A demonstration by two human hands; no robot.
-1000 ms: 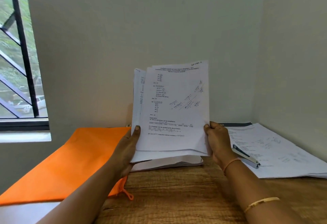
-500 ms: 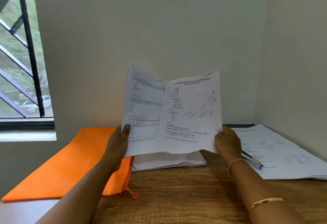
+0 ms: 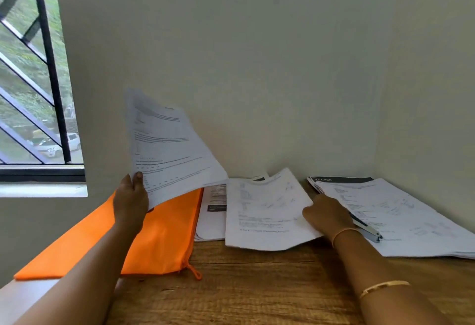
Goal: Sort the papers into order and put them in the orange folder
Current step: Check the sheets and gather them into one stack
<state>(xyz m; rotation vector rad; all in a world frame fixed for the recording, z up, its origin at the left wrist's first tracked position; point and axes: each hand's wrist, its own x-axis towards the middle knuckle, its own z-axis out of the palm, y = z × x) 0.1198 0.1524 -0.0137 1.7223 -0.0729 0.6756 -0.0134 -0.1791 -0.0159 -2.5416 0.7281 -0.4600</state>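
White raised sheet (image 3: 169, 144) pinched in left hand (image 3: 131, 201) grip; lowered sheet (image 3: 264, 214) under right hand (image 3: 329, 213), grip unclear

A wooden table (image 3: 257, 286) set into the wall corner carries an orange zip folder (image 3: 159, 242) on its left part. Right against the folder's zipped edge lies a stack of printed papers (image 3: 213, 224). Farther right of the folder, a wider spread of printed sheets (image 3: 416, 222) lies over a black booklet (image 3: 341, 179) headed KITCHEN.

plain grey walls (image 3: 257, 54), barred window (image 3: 33, 88) left, wooden desk (image 3: 257, 286)
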